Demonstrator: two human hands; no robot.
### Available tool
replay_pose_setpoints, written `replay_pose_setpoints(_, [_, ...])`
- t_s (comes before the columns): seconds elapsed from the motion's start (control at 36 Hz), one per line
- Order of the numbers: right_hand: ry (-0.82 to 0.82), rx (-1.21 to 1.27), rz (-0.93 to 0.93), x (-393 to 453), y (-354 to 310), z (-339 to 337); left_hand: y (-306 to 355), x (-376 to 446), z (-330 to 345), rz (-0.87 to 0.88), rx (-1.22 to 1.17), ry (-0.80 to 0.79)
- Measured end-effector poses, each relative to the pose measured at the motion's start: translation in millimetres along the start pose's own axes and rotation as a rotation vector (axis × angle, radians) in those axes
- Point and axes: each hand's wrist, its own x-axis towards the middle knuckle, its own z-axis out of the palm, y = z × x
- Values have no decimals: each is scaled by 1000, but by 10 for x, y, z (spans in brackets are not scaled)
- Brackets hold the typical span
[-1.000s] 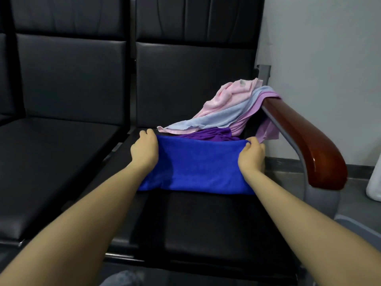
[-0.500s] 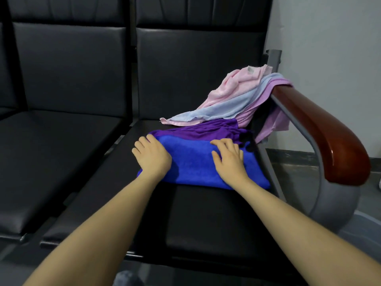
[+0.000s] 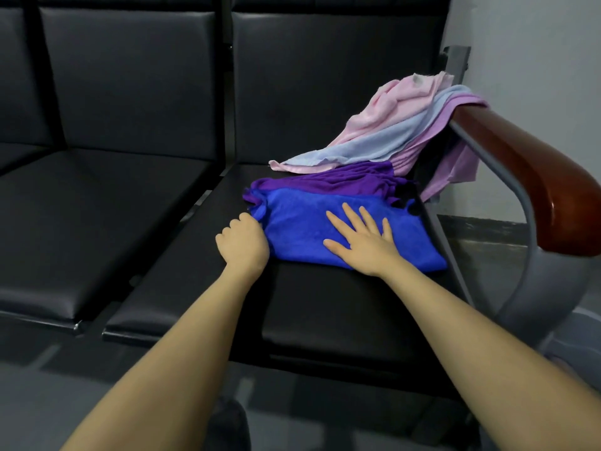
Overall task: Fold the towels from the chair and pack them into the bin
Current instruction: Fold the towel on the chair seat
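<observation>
Right of centre in the frame, on the black chair seat (image 3: 325, 307), we have the blue towel (image 3: 302, 222) lying folded over, just in front of the purple towel (image 3: 344, 180). Our right hand (image 3: 364, 245) lies flat on it with fingers spread, gripping nothing; our left hand (image 3: 242, 244) has its grip curled at the towel's left edge, seemingly pinching it. To fold well, we judge we should pin the middle and carry that edge across squarely, then smooth the crease. Pink, pale blue and lilac towels (image 3: 396, 131) drape from the armrest (image 3: 527, 177) at upper right. No bin shows. We read no labels or writing.
</observation>
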Motion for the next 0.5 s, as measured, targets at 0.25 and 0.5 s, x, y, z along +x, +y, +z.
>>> replay_pose_setpoints(0.25, [-48,6,24,-141,-127,20,53,-154,-323,-5,-357,34])
replay_pose_setpoints(0.5, [187,520,47,-213,-225,-56,359,-345,-603,164,-527,68])
